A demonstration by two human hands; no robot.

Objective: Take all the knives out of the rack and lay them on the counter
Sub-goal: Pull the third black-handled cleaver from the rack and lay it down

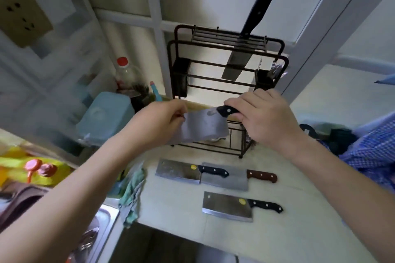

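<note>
A dark wire knife rack (pixel 215 92) stands at the back of the pale counter (pixel 181 205). One black-handled knife (pixel 254 28) stands in its top slot, blade down. In front of the rack I hold a cleaver (pixel 203 128) in the air: my right hand (pixel 265 119) grips its black handle and my left hand (pixel 162 121) pinches the far end of the blade. Three cleavers lie flat on the counter: a black-handled one (pixel 179 172) overlapping a brown-handled one (pixel 230 177), and another black-handled one (pixel 230 206) nearer me.
A sink (pixel 94 232) lies at the lower left with a green cloth (pixel 132 194) over its edge. A blue plastic container (pixel 104 117) and a red-capped bottle (pixel 126 74) stand left of the rack. A blue checked cloth (pixel 372 151) lies at the right.
</note>
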